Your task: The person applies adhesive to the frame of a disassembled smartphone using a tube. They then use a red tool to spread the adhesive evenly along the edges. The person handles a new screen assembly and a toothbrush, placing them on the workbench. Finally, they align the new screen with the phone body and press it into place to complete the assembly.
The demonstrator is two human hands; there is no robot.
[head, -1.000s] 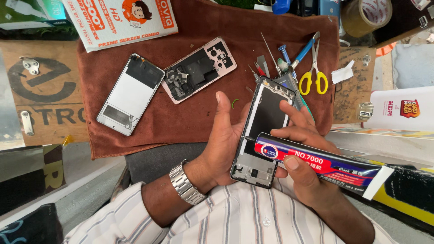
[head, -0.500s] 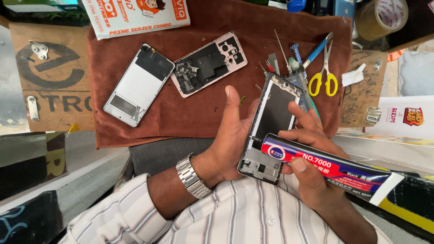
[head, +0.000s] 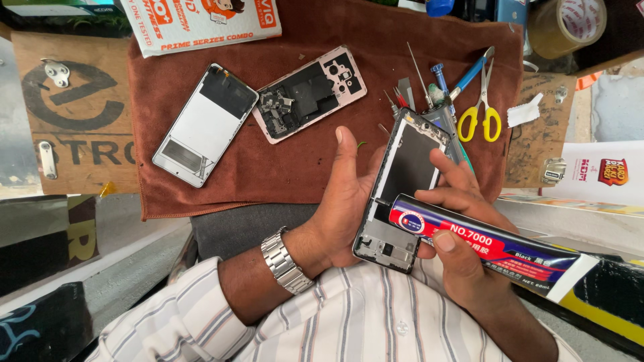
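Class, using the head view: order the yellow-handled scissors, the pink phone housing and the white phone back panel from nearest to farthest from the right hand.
1. Yellow-handled scissors, just above the right hand.
2. Pink phone housing, centre of the cloth.
3. White phone back panel, far left.

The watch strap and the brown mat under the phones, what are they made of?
The watch strap on the left wrist looks like brushed metal, probably steel: silvery, shiny, jointed links. The brown mat looks like soft woven cloth, matte and slightly fuzzy, with a rumpled, uneven front edge.
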